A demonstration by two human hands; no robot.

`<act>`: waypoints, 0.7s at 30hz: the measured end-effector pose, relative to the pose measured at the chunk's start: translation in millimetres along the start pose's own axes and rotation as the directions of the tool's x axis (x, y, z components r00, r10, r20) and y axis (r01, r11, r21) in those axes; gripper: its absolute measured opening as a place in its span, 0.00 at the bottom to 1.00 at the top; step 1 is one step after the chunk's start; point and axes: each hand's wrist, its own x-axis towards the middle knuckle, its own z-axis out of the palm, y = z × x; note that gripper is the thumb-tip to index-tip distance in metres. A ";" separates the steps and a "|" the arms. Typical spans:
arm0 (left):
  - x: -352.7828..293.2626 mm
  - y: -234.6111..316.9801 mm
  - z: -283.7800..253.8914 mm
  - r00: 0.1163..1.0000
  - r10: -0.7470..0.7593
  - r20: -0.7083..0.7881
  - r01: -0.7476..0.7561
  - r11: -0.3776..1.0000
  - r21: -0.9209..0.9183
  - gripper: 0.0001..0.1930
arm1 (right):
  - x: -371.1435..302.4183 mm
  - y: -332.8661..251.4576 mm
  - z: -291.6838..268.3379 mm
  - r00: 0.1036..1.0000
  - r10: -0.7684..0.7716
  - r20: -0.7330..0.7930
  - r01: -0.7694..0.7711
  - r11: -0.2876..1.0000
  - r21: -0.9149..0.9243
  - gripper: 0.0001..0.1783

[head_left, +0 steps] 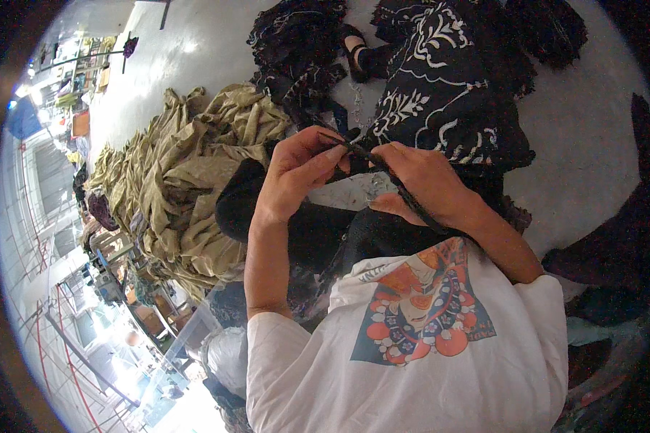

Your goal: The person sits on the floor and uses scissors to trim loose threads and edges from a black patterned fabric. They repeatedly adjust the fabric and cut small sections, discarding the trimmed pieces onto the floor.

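Note:
My left hand is closed, pinching a narrow black fabric strip between thumb and fingertips. Close beside it, my right hand is bent around the same strip, its thumb lower down. The strip slants from my left fingertips past my right palm toward the right forearm. Dark cloth hangs just under both hands, and where it joins the strip I cannot make out. Beyond my right hand lies black fabric with white embroidered leaf and scroll patterns.
A large heap of crumpled olive-gold cloth lies to the left on the pale floor. More dark, frayed fabric is spread ahead, near a foot in a black shoe. Clear plastic bags sit at the lower left.

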 end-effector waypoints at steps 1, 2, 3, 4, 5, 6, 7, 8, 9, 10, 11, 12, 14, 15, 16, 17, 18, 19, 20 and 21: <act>0.0 0.3 0.5 1.000 -0.005 -0.001 0.005 1.000 0.015 0.06 | 0.0 -0.2 -0.4 1.000 0.005 -0.004 -0.005 1.000 -0.007 0.31; 0.3 0.6 0.9 1.000 -0.011 -0.003 0.011 0.999 0.030 0.06 | -0.2 -0.6 -0.7 1.000 0.009 -0.008 -0.009 1.000 -0.014 0.31; 0.5 0.7 1.3 1.000 -0.017 -0.003 0.017 0.999 0.045 0.06 | -0.6 -1.0 -0.9 1.000 0.016 -0.012 -0.016 1.000 -0.021 0.31; 1.2 0.2 1.0 1.000 -0.016 -0.008 0.017 0.999 0.048 0.06 | -1.4 -0.2 0.0 0.999 0.019 -0.026 -0.019 1.000 -0.022 0.30; 2.3 -0.7 0.4 1.000 -0.015 -0.013 0.016 0.999 0.052 0.06 | -2.4 1.6 1.8 0.999 0.022 -0.039 -0.023 0.999 -0.024 0.29; 3.0 -1.6 0.1 1.000 -0.014 -0.018 0.015 0.998 0.055 0.06 | -3.6 3.4 3.7 0.998 0.025 -0.052 -0.026 0.999 -0.026 0.28; 2.9 -1.2 0.4 1.000 -0.019 -0.012 0.020 0.999 0.042 0.06 | -4.3 4.8 5.6 0.997 0.034 -0.064 -0.037 0.998 -0.042 0.26; 2.8 -0.1 1.0 1.000 -0.024 -0.007 0.024 0.999 0.028 0.06 | -5.0 6.1 7.5 0.996 0.044 -0.076 -0.048 0.997 -0.057 0.25; 3.2 0.6 1.4 1.000 -0.028 -0.002 0.028 0.999 0.017 0.05 | -5.7 7.5 9.0 0.995 0.053 -0.089 -0.059 0.996 -0.072 0.24; 3.8 -0.3 1.1 1.000 -0.021 -0.008 0.021 1.000 0.018 0.05 | -7.3 8.8 10.3 0.993 0.057 -0.108 -0.064 0.996 -0.066 0.23; 4.5 -2.1 0.5 1.000 -0.014 -0.013 0.015 1.000 0.019 0.05 | -9.1 10.0 11.4 0.990 0.062 -0.126 -0.070 0.996 -0.060 0.22; 4.7 -3.7 -0.2 1.000 -0.007 -0.022 0.007 1.000 0.020 0.05 | -9.9 10.5 12.0 0.988 0.064 -0.144 -0.072 0.996 -0.053 0.21; 4.7 -6.3 -3.8 0.999 0.037 -0.033 -0.039 0.999 -0.037 0.06 | -7.3 8.5 7.4 0.962 0.233 -0.140 -0.198 0.954 0.224 0.19; 5.0 -7.7 -4.9 0.998 0.059 -0.038 -0.062 0.996 -0.067 0.06 | -6.6 8.2 6.1 0.941 0.315 -0.121 -0.255 0.899 0.355 0.19; 6.6 -8.6 -5.0 0.991 0.122 -0.052 -0.126 0.989 -0.080 0.06 | -5.2 12.1 6.6 0.921 0.383 -0.078 -0.293 0.808 0.511 0.18; 9.0 -9.5 -5.1 0.981 0.184 -0.067 -0.190 0.977 -0.093 0.06 | -2.8 18.4 7.1 0.897 0.441 -0.023 -0.322 0.690 0.648 0.18; 11.2 -9.0 -5.1 0.966 0.246 -0.082 -0.254 0.962 -0.104 0.06 | -1.0 18.8 5.1 0.901 0.431 -0.046 -0.284 0.667 0.689 0.18; 12.3 -8.5 -5.2 0.956 0.282 -0.081 -0.288 0.954 -0.086 0.06 | 1.1 18.4 2.9 0.904 0.421 -0.068 -0.244 0.641 0.728 0.19; 13.2 -8.0 -5.4 0.945 0.317 -0.080 -0.322 0.944 -0.068 0.06 | 3.9 14.8 -1.2 0.923 0.344 -0.171 -0.144 0.722 0.677 0.20; 13.7 -8.1 -5.4 0.933 0.352 -0.080 -0.356 0.933 -0.050 0.05 | 7.0 11.4 -3.9 0.930 0.255 -0.265 -0.043 0.790 0.612 0.22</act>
